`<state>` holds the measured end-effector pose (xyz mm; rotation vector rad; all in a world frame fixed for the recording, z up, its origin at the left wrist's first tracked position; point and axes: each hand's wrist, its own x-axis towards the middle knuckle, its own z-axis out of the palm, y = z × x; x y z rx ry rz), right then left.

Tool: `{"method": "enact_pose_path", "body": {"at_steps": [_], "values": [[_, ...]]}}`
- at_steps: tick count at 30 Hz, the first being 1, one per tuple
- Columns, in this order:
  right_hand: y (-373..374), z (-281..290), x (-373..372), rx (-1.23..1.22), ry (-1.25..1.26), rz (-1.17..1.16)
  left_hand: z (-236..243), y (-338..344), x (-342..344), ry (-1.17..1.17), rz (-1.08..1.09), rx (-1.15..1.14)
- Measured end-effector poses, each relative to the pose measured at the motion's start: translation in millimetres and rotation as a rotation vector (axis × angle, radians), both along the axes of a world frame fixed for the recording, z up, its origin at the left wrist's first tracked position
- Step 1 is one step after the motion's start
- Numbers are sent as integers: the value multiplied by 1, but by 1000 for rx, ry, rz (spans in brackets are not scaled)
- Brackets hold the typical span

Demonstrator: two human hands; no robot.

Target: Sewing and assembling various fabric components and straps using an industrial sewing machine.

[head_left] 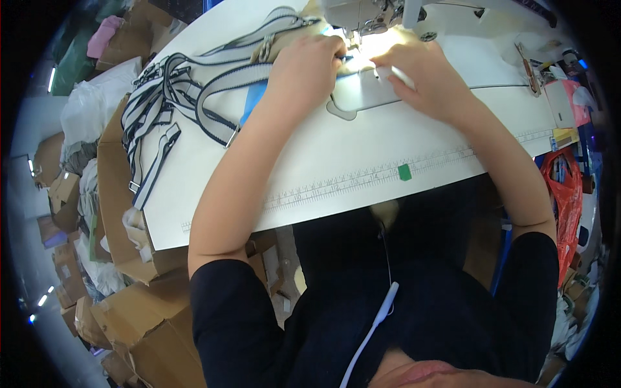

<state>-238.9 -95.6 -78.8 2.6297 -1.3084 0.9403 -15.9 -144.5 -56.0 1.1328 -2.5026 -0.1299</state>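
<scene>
My left hand [303,76] rests at the head of a sewing machine [372,19], its fingers bent and closed close to the needle area. Under and beside it lies beige cloth [278,46], with a bit of blue material [253,100] below the wrist. What the fingertips pinch is washed out by the machine lamp. Across from it, my right hand [424,77] lies palm down on the other side of the needle area, thumb and forefinger apart, fingertips in the glare. Grey webbing straps with dark edges [171,84] heap to the left of my left hand, several with metal buckles.
The white table [323,168] carries a printed ruler strip [336,187] and a green sticker [404,172] along its near edge. Cardboard boxes [145,317] stand at the left. A red plastic bag [564,200] hangs at the right, below small tools [532,70].
</scene>
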Motion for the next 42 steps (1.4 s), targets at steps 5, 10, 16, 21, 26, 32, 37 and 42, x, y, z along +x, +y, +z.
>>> {"method": "enact_pose_path", "body": {"at_steps": [5,10,16,21,26,32,37,42], "values": [[15,19,2,132,115,96,20,31,1,-24,-85,207],[9,10,1,7,-28,266,6,39,1,72,-136,84],[12,11,-4,117,70,136,-17,37,2,117,-125,-73],[9,7,-4,99,63,102,-17,38,-2,105,-56,-62],[8,6,-8,116,75,71,-20,32,-6,110,-78,-65],[6,11,-9,183,92,85,-13,33,-7,96,-42,-42],[8,9,-7,171,18,101,-13,36,-6,88,-32,-5],[9,14,-6,173,37,76,-15,37,-7,85,-27,-40]]}}
